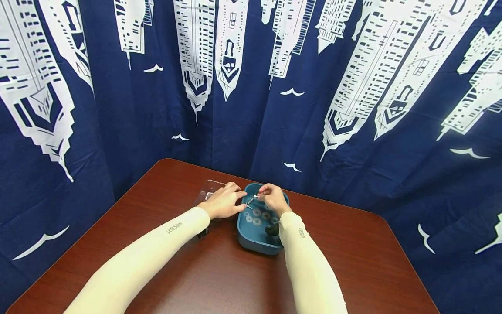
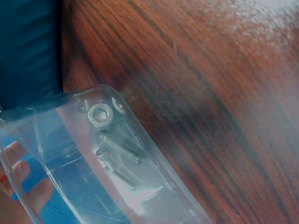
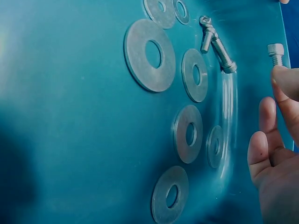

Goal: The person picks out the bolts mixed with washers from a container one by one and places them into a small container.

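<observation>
My right hand (image 1: 272,198) is over the far part of a blue tray (image 1: 259,247). In the right wrist view its thumb and finger pinch a socket-head bolt (image 3: 276,52), head up. My left hand (image 1: 223,203) reaches across the tray's left edge, thumb and forefinger apart; nothing shows between them. Some of its fingers (image 2: 39,193) appear behind clear plastic in the left wrist view. On the tray floor lie socket-head bolts (image 3: 223,55) and several flat washers (image 3: 149,55) of different sizes.
Left of the tray stands a clear plastic container (image 1: 205,190), partly hidden by my left hand. Socket-head bolts (image 2: 120,147) lie inside it. Both sit on a brown wooden table (image 1: 345,244), with a dark blue curtain (image 1: 251,131) behind.
</observation>
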The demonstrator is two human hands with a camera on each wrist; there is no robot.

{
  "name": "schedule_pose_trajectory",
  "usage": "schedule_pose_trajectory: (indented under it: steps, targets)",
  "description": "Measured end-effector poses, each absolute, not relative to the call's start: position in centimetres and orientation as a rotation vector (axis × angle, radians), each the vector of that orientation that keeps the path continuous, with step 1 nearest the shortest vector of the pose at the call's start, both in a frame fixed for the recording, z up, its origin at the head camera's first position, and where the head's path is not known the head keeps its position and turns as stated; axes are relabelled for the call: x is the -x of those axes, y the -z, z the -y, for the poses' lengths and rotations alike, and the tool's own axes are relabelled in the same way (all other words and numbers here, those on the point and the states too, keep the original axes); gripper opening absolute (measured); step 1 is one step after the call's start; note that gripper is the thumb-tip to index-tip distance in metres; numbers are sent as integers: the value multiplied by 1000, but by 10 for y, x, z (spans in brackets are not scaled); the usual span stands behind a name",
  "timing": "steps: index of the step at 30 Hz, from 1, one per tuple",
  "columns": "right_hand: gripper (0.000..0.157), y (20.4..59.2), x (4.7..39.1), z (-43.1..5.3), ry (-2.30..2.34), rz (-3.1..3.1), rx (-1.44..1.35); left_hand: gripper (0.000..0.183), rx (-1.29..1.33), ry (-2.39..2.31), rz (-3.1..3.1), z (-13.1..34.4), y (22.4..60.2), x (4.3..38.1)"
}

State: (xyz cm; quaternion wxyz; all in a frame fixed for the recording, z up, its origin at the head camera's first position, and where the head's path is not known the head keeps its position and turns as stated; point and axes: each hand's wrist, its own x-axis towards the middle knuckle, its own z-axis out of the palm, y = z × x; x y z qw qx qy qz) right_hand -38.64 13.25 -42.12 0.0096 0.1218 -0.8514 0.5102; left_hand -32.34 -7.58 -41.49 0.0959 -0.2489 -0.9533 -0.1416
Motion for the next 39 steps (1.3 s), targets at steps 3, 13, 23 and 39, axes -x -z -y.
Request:
schedule_pose_trajectory:
  steps: [3,13,23,39]
  targets:
    - [17,419,387,-135,-1580,2647,-371,51,728,416,2824,74,414,324]
    - [18,412,381,-134,-1600,2613,-435,51,729,426,2821,78,420,325]
    - [17,409,386,-137,-1646,2582,-428,53,748,407,2808,77,418,325]
    - [16,397,381,-130,-1686,2566,-468,44,734,431,2752,91,414,318]
